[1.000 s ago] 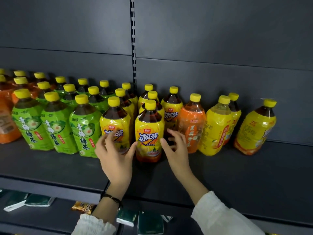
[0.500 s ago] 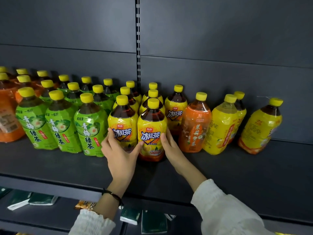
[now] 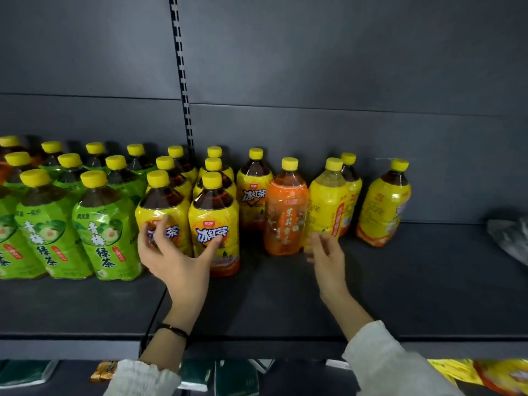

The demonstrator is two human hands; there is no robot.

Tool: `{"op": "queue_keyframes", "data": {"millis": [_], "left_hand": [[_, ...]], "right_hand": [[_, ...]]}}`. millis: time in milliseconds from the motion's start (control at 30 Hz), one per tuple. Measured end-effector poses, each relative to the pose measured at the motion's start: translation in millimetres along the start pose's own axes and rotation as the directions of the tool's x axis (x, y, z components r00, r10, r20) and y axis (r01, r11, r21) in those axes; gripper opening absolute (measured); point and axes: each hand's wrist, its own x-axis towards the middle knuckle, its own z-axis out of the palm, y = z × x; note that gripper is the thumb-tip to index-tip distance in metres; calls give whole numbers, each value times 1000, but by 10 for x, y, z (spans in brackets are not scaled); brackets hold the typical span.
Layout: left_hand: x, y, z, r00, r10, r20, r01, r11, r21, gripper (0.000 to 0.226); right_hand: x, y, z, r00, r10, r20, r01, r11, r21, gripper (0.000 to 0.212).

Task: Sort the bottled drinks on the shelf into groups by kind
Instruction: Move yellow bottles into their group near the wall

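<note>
Green-label tea bottles (image 3: 105,232) stand grouped on the left of the dark shelf (image 3: 285,304). Yellow iced-tea bottles stand in rows beside them, two at the front (image 3: 163,207) (image 3: 214,215). An orange-label bottle (image 3: 285,218) stands to their right, then yellow bottles turned label-away (image 3: 328,201) and one apart (image 3: 383,207). My left hand (image 3: 174,258) is spread in front of the two front iced-tea bottles, thumb touching the right one. My right hand (image 3: 325,252), blurred, hovers with relaxed fingers at the foot of the orange bottle and its yellow neighbour, holding nothing.
Orange-label bottles show at the far left edge (image 3: 5,167). Crumpled clear plastic (image 3: 511,238) lies at the shelf's right end. A slotted upright (image 3: 183,81) runs up the back panel. The lower shelf holds dark packets (image 3: 234,375) and yellow wrappers (image 3: 457,372).
My right hand has left the front iced-tea bottle and moved right toward the orange bottle. My left hand has loosened off the two front bottles.
</note>
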Motion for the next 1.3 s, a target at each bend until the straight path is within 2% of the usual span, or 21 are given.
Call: {"op": "queue_keyframes", "data": {"millis": [67, 133, 233, 300, 400, 567, 767, 867, 967, 1067, 1167, 1300], "left_hand": [[-6, -48, -8, 1000, 13, 6, -13, 1000, -20, 90], [-18, -92, -9, 1000, 25, 14, -24, 999, -26, 86], [-37, -138, 1, 999, 50, 18, -50, 999, -21, 84], [-40, -151, 10, 998, 53, 20, -53, 998, -20, 84], [-49, -162, 20, 999, 39, 19, -38, 999, -18, 85], [-38, -164, 17, 1000, 20, 22, -20, 1000, -21, 86], [-11, -97, -4, 999, 12, 31, -12, 1000, -3, 86], [-4, -100, -14, 999, 35, 34, -35, 999, 11, 86], [-10, -117, -15, 998, 48, 31, -49, 999, 16, 86], [-29, -97, -9, 999, 27, 42, -28, 1000, 6, 83], [-75, -77, 12, 999, -14, 36, 14, 1000, -1, 70], [-254, 30, 77, 996, -55, 72, 60, 996, -67, 57]], "right_hand": [[135, 88, -334, 983, -14, -182, 7, 999, -40, 23], [350, 126, -639, 930, -80, -358, 36, 991, -129, 39], [732, 97, -958, 878, -122, -464, -28, 953, -303, 78], [939, 69, -1079, 891, -80, -447, -69, 949, -308, 97], [1144, 89, -1148, 926, -39, -375, -57, 969, -242, 105], [1267, 203, -1230, 931, -17, -364, -103, 946, -307, 90], [1357, 169, -1281, 963, 67, -261, -105, 985, -137, 86], [1230, 165, -1204, 977, 23, -211, -66, 978, -200, 96], [1014, 184, -1075, 983, -24, -184, -42, 938, -344, 107], [732, 141, -992, 978, -25, -207, -70, 897, -437, 108], [376, 82, -910, 978, -63, -198, -40, 879, -475, 106], [-65, 17, -694, 988, -123, -95, 60, 866, -496, 102]]}}
